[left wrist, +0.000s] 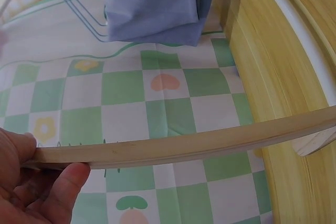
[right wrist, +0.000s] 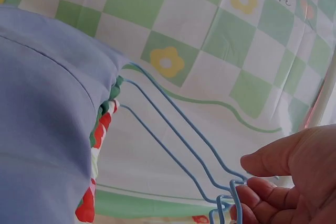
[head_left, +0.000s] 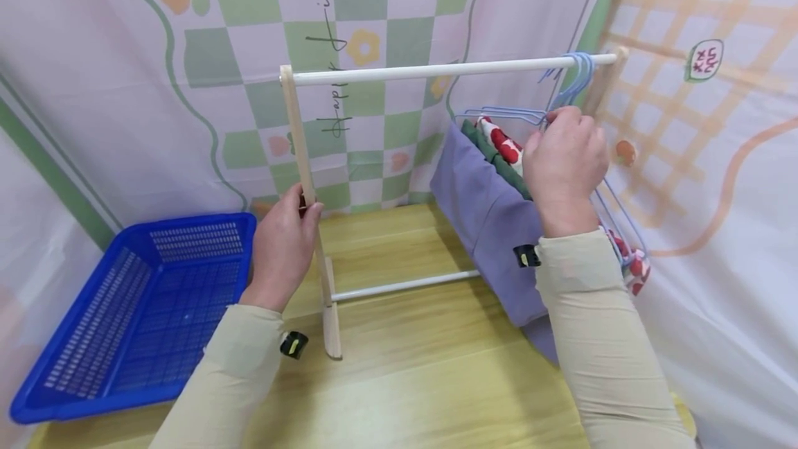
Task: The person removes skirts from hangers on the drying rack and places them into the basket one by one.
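My left hand (head_left: 283,248) grips the left wooden upright (head_left: 298,134) of a small clothes rack, thumb on one side and fingers on the other. At the rack's right end, my right hand (head_left: 567,158) holds blue wire hangers (head_left: 580,78) just below their hooks, which loop over the white top rod (head_left: 436,71). A lavender garment (head_left: 492,227), a dark green one (head_left: 499,161) and a red-and-white one (head_left: 506,145) hang from them. In the right wrist view, several hanger wires (right wrist: 178,124) run from the garments to my fingertips (right wrist: 257,162).
A blue plastic basket (head_left: 165,310) stands left of the rack on the wood-grain table (head_left: 424,380). A white lower bar (head_left: 405,285) crosses near the tabletop. Patterned curtains (head_left: 249,26) enclose the back and sides.
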Motion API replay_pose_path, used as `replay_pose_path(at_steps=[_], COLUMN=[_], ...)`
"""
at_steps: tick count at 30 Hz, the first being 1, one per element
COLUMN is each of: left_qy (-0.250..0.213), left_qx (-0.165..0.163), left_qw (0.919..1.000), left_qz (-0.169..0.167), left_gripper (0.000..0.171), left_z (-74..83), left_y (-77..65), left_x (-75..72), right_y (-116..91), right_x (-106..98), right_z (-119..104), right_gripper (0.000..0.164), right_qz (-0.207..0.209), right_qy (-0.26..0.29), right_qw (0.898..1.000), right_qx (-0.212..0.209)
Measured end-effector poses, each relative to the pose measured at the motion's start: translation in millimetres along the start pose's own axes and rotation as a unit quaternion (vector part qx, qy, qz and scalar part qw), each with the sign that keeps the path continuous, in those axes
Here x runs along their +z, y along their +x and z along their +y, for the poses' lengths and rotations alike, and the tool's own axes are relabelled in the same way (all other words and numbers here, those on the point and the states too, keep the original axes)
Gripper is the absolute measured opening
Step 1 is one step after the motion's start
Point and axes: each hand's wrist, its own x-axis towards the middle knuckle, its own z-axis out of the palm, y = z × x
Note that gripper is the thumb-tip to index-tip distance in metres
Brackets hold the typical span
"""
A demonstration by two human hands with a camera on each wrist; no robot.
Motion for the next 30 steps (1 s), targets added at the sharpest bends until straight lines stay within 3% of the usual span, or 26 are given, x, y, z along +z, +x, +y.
replay_pose_path(at_steps=[5, 15, 30], left_qy=[-0.001, 0.002, 0.002], left_qx=[0.002, -0.001, -0.002], left_qw=[1.0, 1.0, 1.0], left_qz=[0.001, 0.003, 0.002], left_gripper=[0.028, 0.028, 0.028], left_z=[1.6, 2.1, 2.3], left_y=[0.1, -1.3, -1.4], left_x=[0.0, -0.2, -1.0], right_y=[3, 9, 13], right_x=[-6, -11, -10], right_z=[4, 5, 3], right_gripper=[0.04, 0.042, 0.04], right_qz=[-0.008, -0.061, -0.085], right_qy=[-0.022, -0.048, -0.085], right_qw=[1.0, 0.997, 0.992], right_qx=[0.0, 0.014, -0.032])
